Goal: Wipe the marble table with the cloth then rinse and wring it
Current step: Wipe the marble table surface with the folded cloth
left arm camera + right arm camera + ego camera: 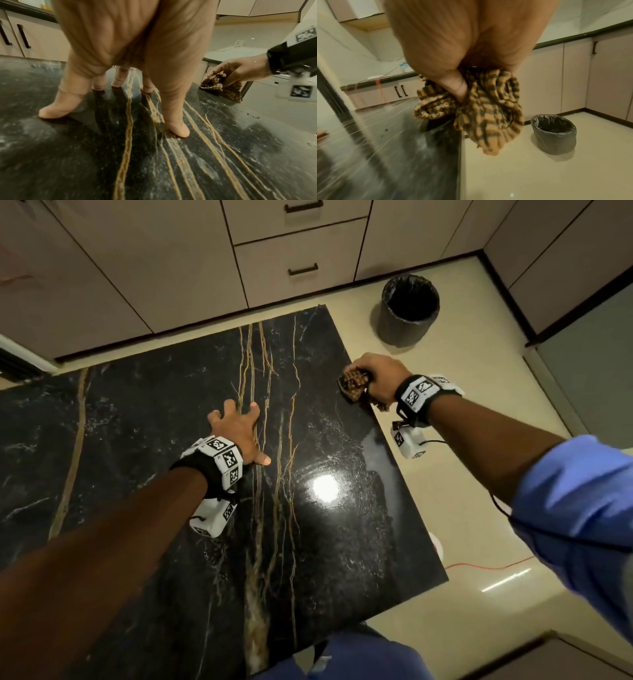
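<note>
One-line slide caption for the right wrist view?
Right hand grips the bunched checked cloth at the marble table's edge, lined bin on the floor beyond.

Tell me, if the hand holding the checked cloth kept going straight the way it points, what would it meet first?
Probably nothing on the marble table. The right hand, gripping the cloth, sits at the table's edge and points beyond it. Next in that line appears to be bare floor, then the lined bin; depth is uncertain.

Left hand [239,433] spread on black marble table [137,412]; right hand [380,378] grips bunched checked cloth [352,386] at table's right edge, lined bin [409,309] beyond.
</note>
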Available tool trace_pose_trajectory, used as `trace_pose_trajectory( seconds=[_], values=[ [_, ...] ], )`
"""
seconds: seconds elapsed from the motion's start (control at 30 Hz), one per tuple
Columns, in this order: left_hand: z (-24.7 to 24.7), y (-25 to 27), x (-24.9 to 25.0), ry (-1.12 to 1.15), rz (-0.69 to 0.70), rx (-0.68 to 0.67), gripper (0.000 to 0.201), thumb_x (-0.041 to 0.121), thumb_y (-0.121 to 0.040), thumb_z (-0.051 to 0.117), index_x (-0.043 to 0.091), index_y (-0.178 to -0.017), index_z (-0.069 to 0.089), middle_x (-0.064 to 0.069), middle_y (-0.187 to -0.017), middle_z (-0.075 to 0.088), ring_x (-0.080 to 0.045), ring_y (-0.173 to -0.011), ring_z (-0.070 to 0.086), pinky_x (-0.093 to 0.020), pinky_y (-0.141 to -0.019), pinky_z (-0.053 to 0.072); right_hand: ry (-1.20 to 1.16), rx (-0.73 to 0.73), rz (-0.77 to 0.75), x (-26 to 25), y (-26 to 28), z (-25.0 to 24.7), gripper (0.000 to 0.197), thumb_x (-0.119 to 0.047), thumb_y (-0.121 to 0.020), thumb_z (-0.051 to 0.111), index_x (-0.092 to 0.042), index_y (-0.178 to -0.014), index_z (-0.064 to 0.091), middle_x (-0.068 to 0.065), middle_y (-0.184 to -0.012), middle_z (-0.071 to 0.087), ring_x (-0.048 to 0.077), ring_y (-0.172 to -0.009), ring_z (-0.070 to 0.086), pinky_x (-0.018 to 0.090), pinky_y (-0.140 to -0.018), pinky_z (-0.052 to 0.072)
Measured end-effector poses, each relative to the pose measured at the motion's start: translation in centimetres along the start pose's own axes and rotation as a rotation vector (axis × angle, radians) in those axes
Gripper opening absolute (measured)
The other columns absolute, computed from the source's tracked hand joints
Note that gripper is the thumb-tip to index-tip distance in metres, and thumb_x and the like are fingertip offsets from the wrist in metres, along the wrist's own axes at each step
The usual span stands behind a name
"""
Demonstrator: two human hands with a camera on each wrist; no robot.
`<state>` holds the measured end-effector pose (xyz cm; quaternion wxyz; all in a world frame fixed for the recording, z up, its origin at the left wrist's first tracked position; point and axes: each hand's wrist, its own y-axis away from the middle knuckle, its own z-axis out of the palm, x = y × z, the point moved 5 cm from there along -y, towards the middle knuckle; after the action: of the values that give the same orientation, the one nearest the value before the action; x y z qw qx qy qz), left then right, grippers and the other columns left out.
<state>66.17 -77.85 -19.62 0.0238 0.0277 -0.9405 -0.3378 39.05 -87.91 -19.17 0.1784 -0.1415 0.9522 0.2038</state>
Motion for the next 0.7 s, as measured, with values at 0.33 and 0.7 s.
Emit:
trace_pose_trajectory(
  seconds=[0.33,0.7],
  values=[
    [-0.1,0.4,0.2,-0.017,0.021,0.031,0.114,0.053,-0.063,0.082,0.024,-0.151,0.015,-0.02,-0.144,0.02,-0.044,-0.133,0.025,-0.048,-0.115,0.02,-0.048,-0.314,-0.098,2.3,15.2,4.7,0.05,0.008,-0.074,0.055,-0.022,-0.109,0.072,-0.003,-0.104,0.068,0.015,-0.089,0.061,0.03,-0.08,0.051],
    [2.0,3.8,2.6,0.017,0.058,0.179,0.075,0.032,-0.077,0.073,0.026,-0.142,0.035,-0.009,-0.148,0.024,-0.036,-0.133,0.028,-0.06,-0.1,0.039,0.117,0.01,-0.228,-6.0,-1.5,2.0,0.049,-0.005,-0.082,0.056,-0.026,-0.126,0.06,0.005,-0.121,0.059,0.029,-0.114,0.054,0.032,-0.093,0.041]
  ],
)
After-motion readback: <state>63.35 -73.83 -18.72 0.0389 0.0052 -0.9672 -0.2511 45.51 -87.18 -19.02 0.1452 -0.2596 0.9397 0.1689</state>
